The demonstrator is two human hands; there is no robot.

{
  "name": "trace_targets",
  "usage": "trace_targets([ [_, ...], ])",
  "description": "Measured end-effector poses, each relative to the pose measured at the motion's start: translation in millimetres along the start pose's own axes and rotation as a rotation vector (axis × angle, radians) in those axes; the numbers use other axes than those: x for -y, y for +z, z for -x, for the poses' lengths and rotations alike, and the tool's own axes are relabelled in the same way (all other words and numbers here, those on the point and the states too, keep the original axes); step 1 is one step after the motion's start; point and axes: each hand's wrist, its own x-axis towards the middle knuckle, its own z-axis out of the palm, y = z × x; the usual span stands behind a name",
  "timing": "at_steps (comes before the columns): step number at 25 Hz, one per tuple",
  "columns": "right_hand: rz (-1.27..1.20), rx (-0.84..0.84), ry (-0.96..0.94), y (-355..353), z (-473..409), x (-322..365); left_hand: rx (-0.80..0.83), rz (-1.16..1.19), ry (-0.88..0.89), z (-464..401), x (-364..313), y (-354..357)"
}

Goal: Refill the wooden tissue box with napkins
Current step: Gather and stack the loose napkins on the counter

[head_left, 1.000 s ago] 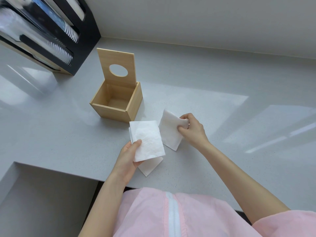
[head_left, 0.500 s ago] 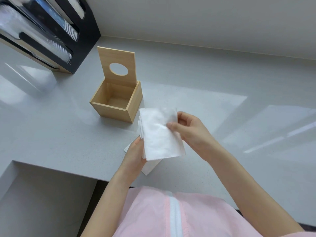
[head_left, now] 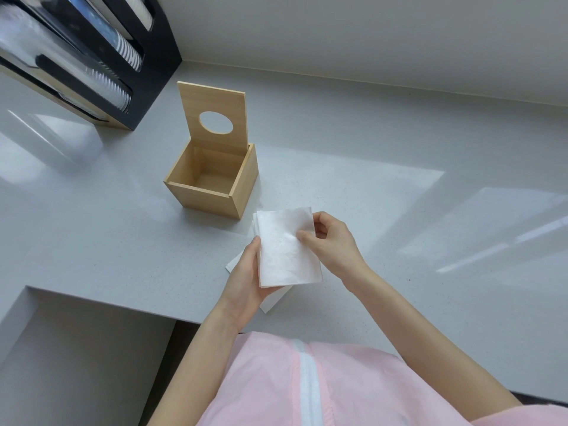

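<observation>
grey counter | open wooden box | cup dispenser behind | left hand, right hand gripping napkins

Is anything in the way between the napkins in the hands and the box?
Nothing visible. The napkins are held by both hands just in front of the box. Its lid stands upright at the back, so the top is open and only bare counter lies between.

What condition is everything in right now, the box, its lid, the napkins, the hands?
Wooden tissue box: open, nothing visible inside.
Lid: raised, standing upright.
Held napkins: stacked, gripped by both hands.
Napkin on counter: lying flat, partly hidden.
Left hand: holding the stack.
Right hand: pinching the stack.
</observation>
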Motion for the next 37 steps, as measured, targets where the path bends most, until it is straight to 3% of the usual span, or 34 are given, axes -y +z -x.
trace_targets([
  [13,-0.033,0.05,0.034,40.1,-3.2,-5.8,-0.201,-0.095,-0.006,24.4,-12.9,-44.7],
  [20,0.754,0.111,0.006,61.1,-2.7,-19.6,-0.299,-0.035,0.013,32.4,-24.1,-74.5],
  [22,0.836,0.111,-0.018,70.3,-2.0,-16.8,-0.303,-0.027,0.014,30.4,-26.6,-77.2],
  [29,0.778,0.114,-0.01,84.2,-1.3,-14.6,-0.294,-0.02,-0.004,26.8,-34.9,-88.4],
  [37,0.032,0.061,0.107,60.7,-3.7,20.4,-0.334,-0.069,0.033,28.6,-41.3,-96.1],
])
